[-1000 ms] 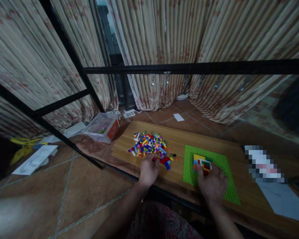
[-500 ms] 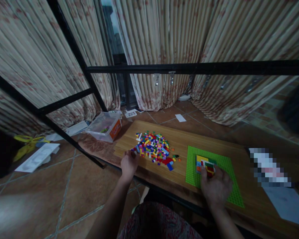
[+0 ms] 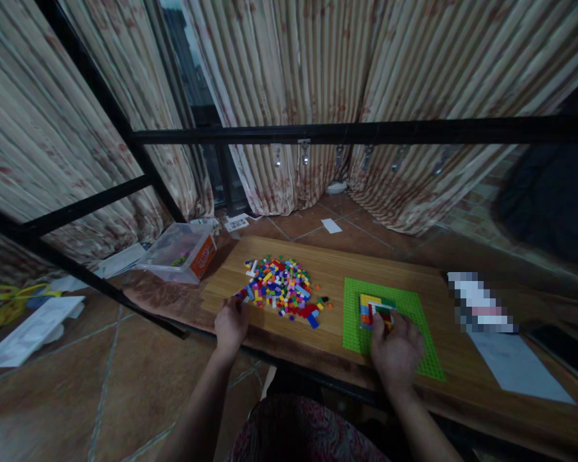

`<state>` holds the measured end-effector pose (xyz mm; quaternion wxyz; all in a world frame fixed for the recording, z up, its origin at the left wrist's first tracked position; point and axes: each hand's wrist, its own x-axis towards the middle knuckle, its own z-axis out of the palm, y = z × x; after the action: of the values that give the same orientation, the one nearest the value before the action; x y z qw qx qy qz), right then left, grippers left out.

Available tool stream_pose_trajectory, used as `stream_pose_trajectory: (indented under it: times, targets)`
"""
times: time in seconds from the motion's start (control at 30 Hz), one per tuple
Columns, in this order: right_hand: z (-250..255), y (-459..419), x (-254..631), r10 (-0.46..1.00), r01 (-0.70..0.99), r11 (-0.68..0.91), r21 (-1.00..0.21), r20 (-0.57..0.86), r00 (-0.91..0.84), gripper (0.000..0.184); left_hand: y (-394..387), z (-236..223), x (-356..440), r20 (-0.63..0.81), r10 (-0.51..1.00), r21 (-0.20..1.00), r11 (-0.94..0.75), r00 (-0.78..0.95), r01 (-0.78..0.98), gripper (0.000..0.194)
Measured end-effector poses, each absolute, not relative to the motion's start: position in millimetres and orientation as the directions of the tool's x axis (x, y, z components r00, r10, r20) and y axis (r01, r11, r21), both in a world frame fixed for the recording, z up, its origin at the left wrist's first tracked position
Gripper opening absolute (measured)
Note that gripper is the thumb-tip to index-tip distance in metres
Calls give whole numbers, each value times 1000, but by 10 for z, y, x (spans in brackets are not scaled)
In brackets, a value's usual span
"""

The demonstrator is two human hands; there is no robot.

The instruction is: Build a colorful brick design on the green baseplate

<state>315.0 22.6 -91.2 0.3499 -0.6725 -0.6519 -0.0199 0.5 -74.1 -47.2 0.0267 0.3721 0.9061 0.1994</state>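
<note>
My left hand rests at the front left of a pile of small coloured toy bricks. Its fingers are pinched together, and whatever they hold is too small to make out. A green studded baseplate lies to the right of the pile. On it stands a low block of toy bricks in yellow, blue, orange, red, white and green. My right hand is closed at this block's near right side, thumb and fingers gripping a toy brick on it. The hand hides part of the block and of the baseplate.
The wooden board carries the bricks and baseplate. A clear plastic box with an orange label stands at its left. White paper and a dark phone-like slab lie at the right. A black metal rail crosses behind.
The view has turned slightly right, so everything sits further left in the picture. Both hands keep about the same places, left by the pile and right on the brick block.
</note>
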Motion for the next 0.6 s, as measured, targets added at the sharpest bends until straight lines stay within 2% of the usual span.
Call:
stream_pose_trajectory:
  times: [0.27, 0.6]
  targets:
    - [-883, 243, 3112, 872, 883, 63, -466, 456, 178, 52, -721, -471, 1, 101, 719, 302, 637, -688, 709, 33]
    - [-878, 243, 3095, 876, 867, 48, -496, 438, 203, 49, -728, -468, -2, 113, 744, 266, 616, -658, 742, 35]
